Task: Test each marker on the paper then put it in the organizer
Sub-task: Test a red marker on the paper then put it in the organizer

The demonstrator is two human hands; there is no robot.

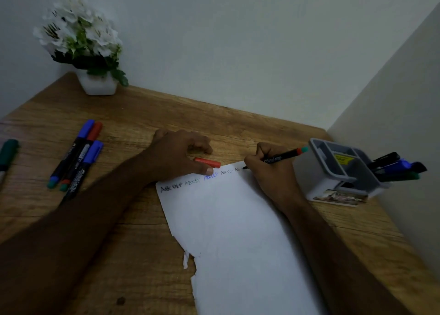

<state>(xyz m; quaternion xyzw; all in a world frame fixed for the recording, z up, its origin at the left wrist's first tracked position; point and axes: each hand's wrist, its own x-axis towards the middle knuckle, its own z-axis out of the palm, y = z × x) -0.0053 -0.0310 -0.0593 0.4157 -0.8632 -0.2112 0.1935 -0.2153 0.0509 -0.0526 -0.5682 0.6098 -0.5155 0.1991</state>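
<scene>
Right hand [271,172] grips the black marker [283,157], tip on the paper [233,231]; left hand [176,155] pinches its red cap [206,162].

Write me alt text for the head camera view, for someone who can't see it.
A person's right hand writes with a marker near the top edge of a white paper on a wooden desk, while the left hand holds the red cap. Untested markers lie left; a grey organizer with markers stands right.

I see two bare forearms, no sleeves, watch or rings in view. Left hand [176,155]: short trimmed thumbnail. Right hand [269,172]: knuckles showing, nothing worn at the wrist.
</scene>
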